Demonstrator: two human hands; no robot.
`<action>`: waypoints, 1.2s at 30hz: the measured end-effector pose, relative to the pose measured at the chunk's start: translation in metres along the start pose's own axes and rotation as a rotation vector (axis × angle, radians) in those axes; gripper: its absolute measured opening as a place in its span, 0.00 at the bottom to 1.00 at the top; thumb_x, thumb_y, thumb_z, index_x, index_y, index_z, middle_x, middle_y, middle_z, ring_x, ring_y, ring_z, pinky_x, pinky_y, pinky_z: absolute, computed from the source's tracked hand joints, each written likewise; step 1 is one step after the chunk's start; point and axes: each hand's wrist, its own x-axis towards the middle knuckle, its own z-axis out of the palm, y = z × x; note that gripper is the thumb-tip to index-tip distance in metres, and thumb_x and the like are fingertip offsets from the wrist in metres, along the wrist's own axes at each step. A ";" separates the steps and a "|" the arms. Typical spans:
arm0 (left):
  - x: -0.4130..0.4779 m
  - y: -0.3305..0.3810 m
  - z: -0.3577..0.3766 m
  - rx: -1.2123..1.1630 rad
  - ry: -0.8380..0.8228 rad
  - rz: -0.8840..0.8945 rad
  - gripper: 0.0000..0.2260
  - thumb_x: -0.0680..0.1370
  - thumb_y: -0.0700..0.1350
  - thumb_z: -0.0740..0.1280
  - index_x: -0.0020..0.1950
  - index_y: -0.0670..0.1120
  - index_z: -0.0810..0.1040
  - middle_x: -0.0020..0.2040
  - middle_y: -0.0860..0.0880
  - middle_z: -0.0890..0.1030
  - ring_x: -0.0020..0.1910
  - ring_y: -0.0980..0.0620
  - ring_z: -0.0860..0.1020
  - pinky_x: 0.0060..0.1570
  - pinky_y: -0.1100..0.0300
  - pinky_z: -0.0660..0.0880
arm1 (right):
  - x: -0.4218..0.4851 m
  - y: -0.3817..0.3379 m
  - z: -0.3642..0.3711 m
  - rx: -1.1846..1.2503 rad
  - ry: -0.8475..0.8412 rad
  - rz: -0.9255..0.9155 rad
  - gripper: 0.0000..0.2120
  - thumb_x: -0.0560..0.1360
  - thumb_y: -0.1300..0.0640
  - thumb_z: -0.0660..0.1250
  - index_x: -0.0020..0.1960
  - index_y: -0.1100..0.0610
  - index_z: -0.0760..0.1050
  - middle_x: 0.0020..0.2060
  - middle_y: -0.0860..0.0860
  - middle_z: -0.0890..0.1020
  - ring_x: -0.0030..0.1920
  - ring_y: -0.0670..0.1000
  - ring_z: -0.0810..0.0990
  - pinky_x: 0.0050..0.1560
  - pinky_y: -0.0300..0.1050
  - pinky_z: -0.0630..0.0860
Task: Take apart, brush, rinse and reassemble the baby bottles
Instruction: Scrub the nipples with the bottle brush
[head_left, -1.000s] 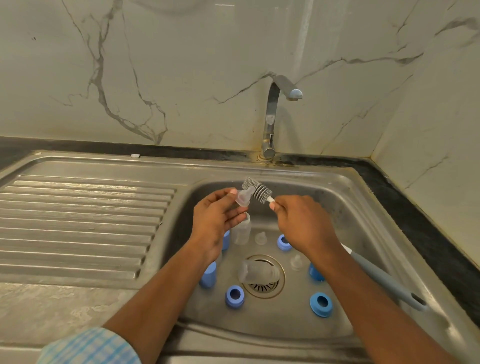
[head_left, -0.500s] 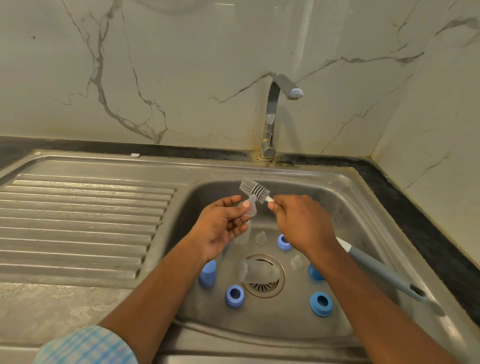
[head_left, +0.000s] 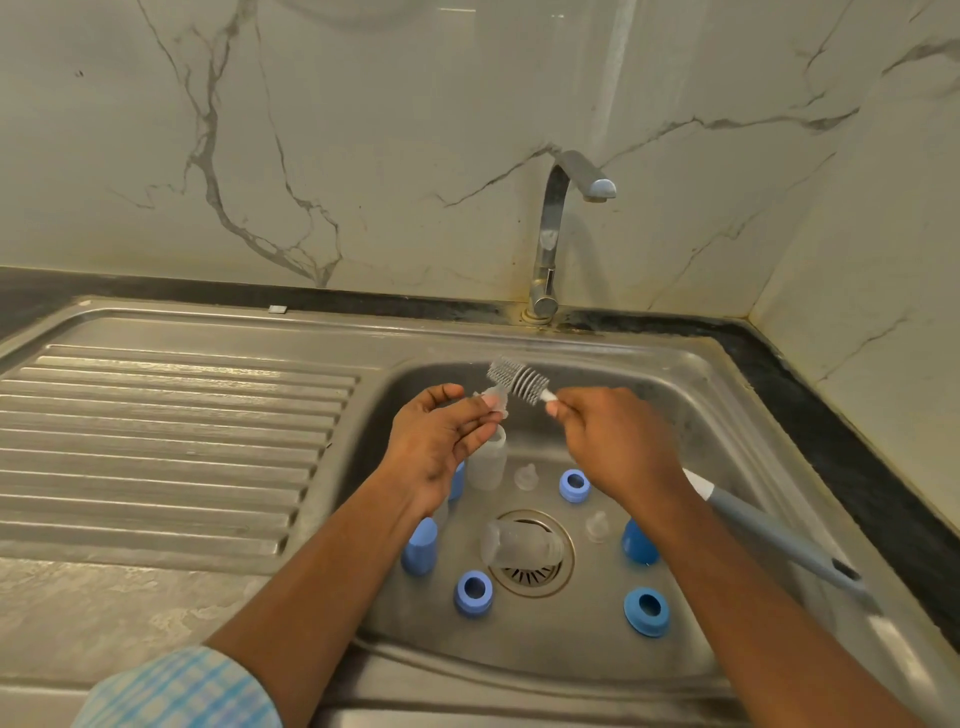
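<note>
Above the sink (head_left: 675, 358), left hand (head_left: 436, 441) pinching clear teat (head_left: 493, 401), now tipped sideways against brush (head_left: 519, 382), right hand (head_left: 618, 441) clasping its handle

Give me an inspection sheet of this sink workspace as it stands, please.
Surface: steel sink, ribbed drainboard on its left.
Job's things: brush; clear teat; upright bottle; lying bottle over the drain; loose teats, blue rings and blue caps in the basin.
Clutter: nothing seen.
Hands: left hand pinches the clear teat by the brush; right hand grips the brush.
Cables: nothing seen.
Surroundings: marble wall; tap, no water seen running.
</note>
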 end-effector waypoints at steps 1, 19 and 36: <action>-0.002 0.000 0.002 0.014 -0.003 0.013 0.15 0.72 0.32 0.74 0.53 0.44 0.73 0.48 0.37 0.85 0.47 0.43 0.86 0.43 0.59 0.83 | 0.002 0.003 -0.002 -0.038 0.019 0.053 0.14 0.83 0.48 0.57 0.40 0.49 0.70 0.30 0.47 0.73 0.34 0.53 0.75 0.33 0.45 0.64; 0.001 -0.006 -0.002 0.137 0.196 0.154 0.17 0.73 0.33 0.75 0.57 0.45 0.73 0.49 0.38 0.84 0.42 0.46 0.86 0.39 0.60 0.82 | -0.007 -0.004 -0.005 0.085 0.151 -0.072 0.16 0.82 0.49 0.57 0.36 0.48 0.67 0.26 0.45 0.68 0.29 0.46 0.69 0.30 0.43 0.59; 0.006 -0.005 -0.007 0.067 0.077 0.101 0.18 0.73 0.35 0.75 0.62 0.41 0.79 0.50 0.44 0.86 0.47 0.51 0.86 0.42 0.63 0.80 | -0.004 -0.006 0.002 0.047 0.004 -0.012 0.22 0.82 0.49 0.59 0.30 0.48 0.61 0.25 0.46 0.68 0.27 0.46 0.66 0.28 0.44 0.58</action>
